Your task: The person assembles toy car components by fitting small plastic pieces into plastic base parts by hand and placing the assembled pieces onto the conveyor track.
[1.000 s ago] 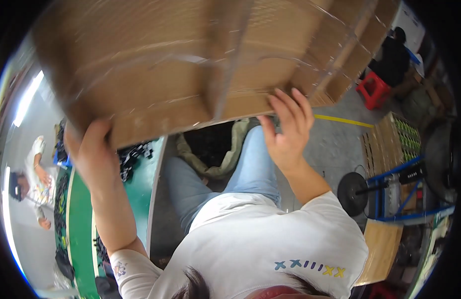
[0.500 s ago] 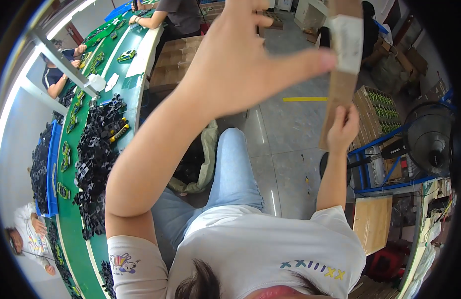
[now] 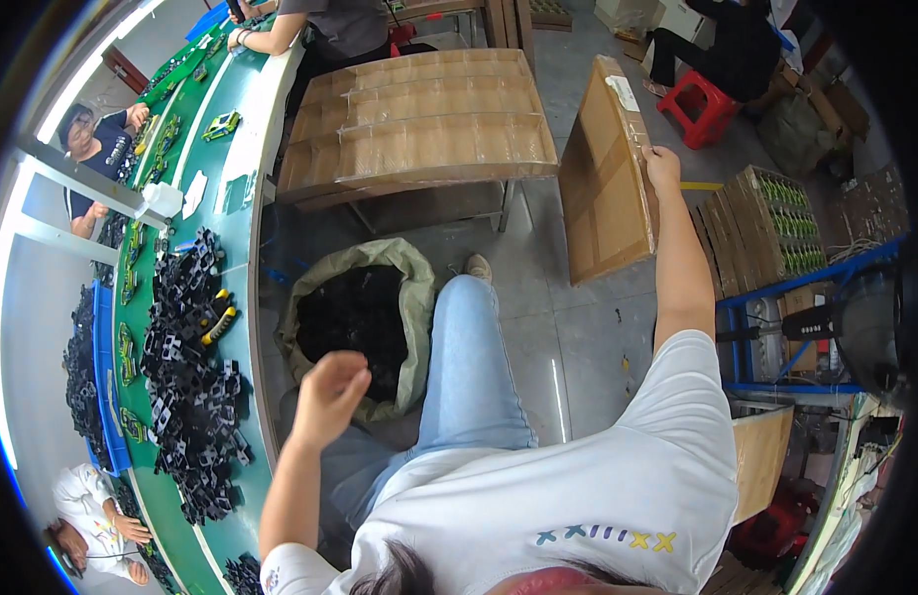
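My right hand point(image 3: 663, 173) grips the edge of a shallow cardboard box point(image 3: 603, 188), out to the right at arm's length. The box stands on its side, its broad taped face turned left and a white label on its upper edge. Low on the left, my left hand point(image 3: 332, 395) hangs by the near rim of an open pale-green sack point(image 3: 416, 302), its fingers loosely curled with nothing seen in them. Black parts point(image 3: 352, 322) fill the sack. Beyond it, a cardboard tray point(image 3: 434, 149) with divided compartments rests on a metal-legged stand.
Along the left runs a green workbench point(image 3: 243, 213) with a heap of black plastic parts point(image 3: 186, 397) and yellow-handled cutters point(image 3: 219, 325). Several co-workers sit or stand around it. At right are stacked trays of green pieces point(image 3: 786, 223), a black fan point(image 3: 865, 317) and a red stool point(image 3: 699, 107).
My left hand has dropped from high in front of the box to beside the sack. My right arm has stretched farther out, and the box has turned to show its broad face.
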The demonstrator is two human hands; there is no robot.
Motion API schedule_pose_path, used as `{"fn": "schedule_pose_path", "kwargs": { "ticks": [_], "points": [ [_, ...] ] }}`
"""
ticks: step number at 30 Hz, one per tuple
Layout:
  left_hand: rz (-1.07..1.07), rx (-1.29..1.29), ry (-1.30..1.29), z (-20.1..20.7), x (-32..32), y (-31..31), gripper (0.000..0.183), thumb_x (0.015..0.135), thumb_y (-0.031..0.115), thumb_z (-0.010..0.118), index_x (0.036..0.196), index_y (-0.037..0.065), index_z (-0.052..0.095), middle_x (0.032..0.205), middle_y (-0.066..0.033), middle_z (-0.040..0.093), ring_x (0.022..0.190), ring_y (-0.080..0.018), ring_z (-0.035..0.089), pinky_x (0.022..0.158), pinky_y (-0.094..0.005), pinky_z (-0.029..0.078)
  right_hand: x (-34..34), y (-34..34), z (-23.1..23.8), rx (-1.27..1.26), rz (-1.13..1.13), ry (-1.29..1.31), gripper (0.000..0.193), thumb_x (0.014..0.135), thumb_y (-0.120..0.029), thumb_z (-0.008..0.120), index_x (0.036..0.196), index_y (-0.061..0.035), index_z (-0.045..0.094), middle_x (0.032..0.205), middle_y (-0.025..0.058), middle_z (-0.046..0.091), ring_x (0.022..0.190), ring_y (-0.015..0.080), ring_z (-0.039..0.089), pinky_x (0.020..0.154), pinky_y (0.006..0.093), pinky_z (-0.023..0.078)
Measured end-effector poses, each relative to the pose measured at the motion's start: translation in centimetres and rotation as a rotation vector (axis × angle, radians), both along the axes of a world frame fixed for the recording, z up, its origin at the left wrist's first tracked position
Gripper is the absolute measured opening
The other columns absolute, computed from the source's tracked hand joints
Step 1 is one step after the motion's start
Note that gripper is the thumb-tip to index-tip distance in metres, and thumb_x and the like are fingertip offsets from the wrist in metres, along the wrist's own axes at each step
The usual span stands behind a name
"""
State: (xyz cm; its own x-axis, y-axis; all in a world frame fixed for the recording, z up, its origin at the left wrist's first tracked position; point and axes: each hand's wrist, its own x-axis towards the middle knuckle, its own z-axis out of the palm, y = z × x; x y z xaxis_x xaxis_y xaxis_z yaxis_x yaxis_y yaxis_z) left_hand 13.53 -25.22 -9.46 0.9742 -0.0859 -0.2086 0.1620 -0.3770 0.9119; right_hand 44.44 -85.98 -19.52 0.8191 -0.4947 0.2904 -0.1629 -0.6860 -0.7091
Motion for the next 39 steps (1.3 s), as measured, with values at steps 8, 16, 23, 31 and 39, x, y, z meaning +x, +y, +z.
{"fn": "schedule_pose_path", "kwargs": {
  "ticks": [8, 16, 23, 31, 39],
  "points": [
    [0.209, -0.014, 0.293, -5.6, -5.2, -0.3, 0.022, 0.09, 0.009, 0.063, 0.106, -0.005, 0.059, 0.1, -0.0101, 0.065, 0.092, -0.0139, 0.063, 0.08, -0.0242, 0.05, 11.1, 2.2, -1.4, -0.104, 0.12, 0.221, 0.033, 0.083, -0.031, 0.064, 0.096, -0.0021, 0.07, 0.093, 0.0219, 0.067, 0.091, 0.0323, 0.065, 0.08, 0.0384, 0.048],
    [0.129, -0.036, 0.34, -4.8, -4.2, -2.6, 0.025, 0.09, 0.012, 0.063, 0.109, -0.003, 0.06, 0.101, -0.0106, 0.065, 0.094, -0.0159, 0.063, 0.083, -0.0267, 0.05, 13.8, 5.7, -5.3, 0.231, 0.25, 0.201, 0.044, 0.082, -0.012, 0.068, 0.123, 0.0007, 0.058, 0.109, 0.0159, 0.067, 0.1, 0.0222, 0.064, 0.089, 0.0297, 0.047],
    [0.093, -0.051, 0.328, -2.6, -4.0, -3.2, 0.023, 0.09, 0.011, 0.062, 0.108, -0.003, 0.059, 0.096, -0.0111, 0.066, 0.084, -0.017, 0.065, 0.077, -0.0278, 0.053, 9.9, 7.5, -1.3, -0.065, 0.192, 0.095, 0.044, 0.082, -0.034, 0.066, 0.117, -0.0069, 0.064, 0.117, 0.0142, 0.064, 0.108, 0.0247, 0.061, 0.092, 0.0349, 0.045],
    [0.021, 0.107, -0.032, 3.6, -7.7, -0.7, 0.026, 0.086, 0.014, 0.067, 0.107, 0.0, 0.059, 0.104, -0.0134, 0.062, 0.094, -0.025, 0.063, 0.081, -0.0343, 0.052, 6.5, 17.6, 2.5, 0.184, 0.511, -0.28, 0.028, 0.089, -0.018, 0.065, 0.112, -0.0024, 0.063, 0.104, 0.0072, 0.066, 0.093, 0.0142, 0.061, 0.085, 0.0256, 0.047],
    [0.214, 0.27, -0.584, 8.0, -15.4, 5.6, 0.026, 0.082, 0.015, 0.068, 0.103, 0.001, 0.058, 0.099, -0.0144, 0.061, 0.089, -0.0339, 0.06, 0.074, -0.0396, 0.05, -11.4, 45.9, 8.2, 0.256, 1.193, -0.106, 0.018, 0.09, -0.008, 0.062, 0.107, -0.0026, 0.063, 0.102, 0.0025, 0.063, 0.089, 0.01, 0.058, 0.079, 0.0222, 0.046]
  ]
}}
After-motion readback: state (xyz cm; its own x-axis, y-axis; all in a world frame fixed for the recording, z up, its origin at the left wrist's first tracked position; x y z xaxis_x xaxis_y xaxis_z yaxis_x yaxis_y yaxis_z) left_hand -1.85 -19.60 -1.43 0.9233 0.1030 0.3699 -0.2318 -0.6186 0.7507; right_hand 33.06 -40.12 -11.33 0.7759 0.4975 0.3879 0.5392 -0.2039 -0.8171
